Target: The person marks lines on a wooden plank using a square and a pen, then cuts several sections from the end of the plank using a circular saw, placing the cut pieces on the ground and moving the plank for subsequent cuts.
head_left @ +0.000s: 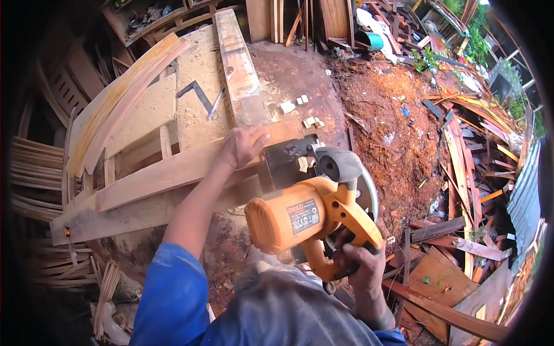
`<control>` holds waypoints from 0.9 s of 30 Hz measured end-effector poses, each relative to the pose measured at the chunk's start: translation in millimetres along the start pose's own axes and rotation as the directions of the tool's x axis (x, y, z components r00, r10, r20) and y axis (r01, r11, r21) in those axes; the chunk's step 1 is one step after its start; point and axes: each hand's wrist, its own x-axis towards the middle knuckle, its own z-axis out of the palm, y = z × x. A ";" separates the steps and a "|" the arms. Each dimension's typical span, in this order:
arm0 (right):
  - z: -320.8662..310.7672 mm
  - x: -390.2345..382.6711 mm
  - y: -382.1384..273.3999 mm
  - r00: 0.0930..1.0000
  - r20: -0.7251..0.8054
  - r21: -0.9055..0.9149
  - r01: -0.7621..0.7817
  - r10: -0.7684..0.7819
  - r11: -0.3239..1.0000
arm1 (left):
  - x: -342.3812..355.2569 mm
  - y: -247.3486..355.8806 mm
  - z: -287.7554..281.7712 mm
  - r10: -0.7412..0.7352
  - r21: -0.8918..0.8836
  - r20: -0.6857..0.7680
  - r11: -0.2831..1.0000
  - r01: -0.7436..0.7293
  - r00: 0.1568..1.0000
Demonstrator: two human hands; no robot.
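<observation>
My right hand (363, 266) is wrapped around the rear handle of an orange circular saw (288, 218). The saw's dark base plate (278, 164) lies against the near edge of a wooden board (167, 173), close to its right end. Gripping that same board just left of the plate is my left hand (245, 145), its thumb side toward the saw. The board lies along the near side of a wooden work table (199, 57). The saw body and guard hide most of the blade.
A black framing square (200, 97) and a pencil (217, 104) lie on the dusty table top, beside a long thick plank (235, 63). Curved boards (124, 104) rest at left. Small wood offcuts (287, 107) lie beyond the board. Scrap wood (461, 190) is heaped at right.
</observation>
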 end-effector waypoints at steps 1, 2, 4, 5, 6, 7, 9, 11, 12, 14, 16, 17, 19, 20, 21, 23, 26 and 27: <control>-2.3 3.5 6.3 1.000 -0.003 0.001 -0.013 0.013 1.000 | -0.1 -2.4 1.6 -0.004 -0.002 0.009 1.000 0.004 1.000; -0.8 5.3 11.1 1.000 -0.009 0.003 -0.020 0.020 1.000 | 0.8 -5.3 4.0 0.043 0.045 -0.036 0.998 -0.042 0.998; 3.7 7.7 21.6 0.996 -0.079 0.098 -0.019 0.027 0.995 | -0.6 -12.2 10.9 0.090 0.087 -0.060 0.993 -0.084 0.994; 6.4 10.3 22.9 0.995 -0.093 0.101 -0.026 0.035 0.995 | -1.3 -15.9 14.2 0.071 0.082 -0.080 0.995 -0.064 0.994; 11.3 13.7 20.1 0.996 -0.072 0.082 -0.047 0.053 0.996 | -0.2 -15.6 12.3 0.055 0.086 -0.104 0.995 -0.046 0.993; 15.3 16.6 17.5 0.996 -0.053 0.062 -0.067 0.070 0.996 | 0.1 -13.9 12.1 0.058 0.086 -0.094 0.995 -0.050 0.994; 20.1 20.4 14.9 0.995 -0.065 0.051 -0.069 0.072 0.996 | -0.6 -8.9 9.1 -0.020 0.058 -0.099 0.998 0.026 0.995; 22.9 23.1 15.3 0.993 -0.101 0.058 -0.056 0.062 0.997 | 1.1 -10.0 7.2 -0.046 0.080 -0.084 0.995 0.052 0.995; 21.3 23.6 14.2 0.993 -0.103 0.056 -0.060 0.065 0.997 | 2.2 -8.4 6.4 -0.068 0.095 -0.073 0.993 0.075 0.995; 16.0 23.2 12.9 0.992 -0.074 0.023 -0.104 0.106 0.994 | 2.9 -1.9 6.1 -0.092 0.077 -0.058 0.992 0.096 0.994; 19.9 18.0 11.9 0.993 -0.071 0.039 -0.097 0.099 0.995 | 4.9 -1.7 3.5 -0.113 0.076 -0.053 0.990 0.117 0.992; 22.5 15.6 10.4 0.993 -0.074 0.052 -0.088 0.092 0.995 | 4.8 -3.4 4.2 -0.045 0.076 -0.077 0.996 0.051 0.996; 24.8 14.4 10.3 0.993 -0.090 0.036 -0.074 0.077 0.997 | -0.4 -10.6 7.7 0.005 0.071 -0.088 0.997 0.002 0.996; 22.9 15.0 11.5 0.993 -0.094 -0.004 -0.072 0.072 0.997 | -0.3 -14.7 8.0 0.008 0.082 -0.090 0.997 0.000 0.996; 21.0 16.0 10.7 0.994 -0.098 -0.045 -0.059 0.055 0.997 | 2.5 -15.4 7.5 0.021 0.091 -0.099 0.996 -0.012 0.995; 19.4 16.8 12.7 0.992 -0.116 -0.041 -0.056 0.051 0.998 | 0.8 -11.0 8.4 0.000 0.066 -0.058 0.998 0.004 0.998; 24.4 18.1 7.4 0.991 -0.120 -0.012 -0.065 0.063 0.998 | 1.1 -10.8 -0.9 -0.011 0.101 0.022 0.995 0.009 1.000; 27.0 18.5 5.6 0.987 -0.144 -0.002 -0.071 0.069 0.998 | -0.9 -13.3 -0.7 -0.017 0.140 0.082 0.990 0.005 0.996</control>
